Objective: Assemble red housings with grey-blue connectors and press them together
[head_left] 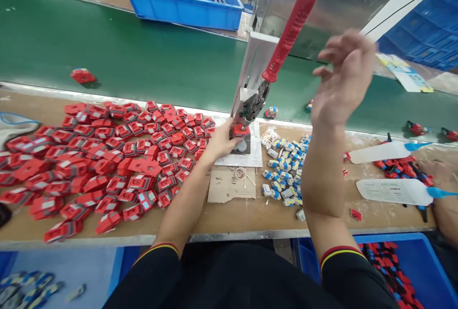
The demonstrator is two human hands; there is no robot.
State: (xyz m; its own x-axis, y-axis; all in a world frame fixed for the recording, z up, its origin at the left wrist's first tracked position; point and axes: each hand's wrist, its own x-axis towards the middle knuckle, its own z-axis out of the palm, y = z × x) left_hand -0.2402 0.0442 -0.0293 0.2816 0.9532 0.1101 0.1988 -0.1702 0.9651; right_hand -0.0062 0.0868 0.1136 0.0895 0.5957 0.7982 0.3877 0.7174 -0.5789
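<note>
upright, the red lever handle (291,32) leans up-right.

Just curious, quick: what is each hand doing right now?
Left hand: holding a red part under the press.
Right hand: open, raised, empty, near the red lever.

1. Your wooden bench (236,216) carries a heap of red parts (107,165) on the left.
2. A cardboard scrap (229,187) lies mid-bench, with small blue-and-white pieces (284,175) just right of it.
</note>
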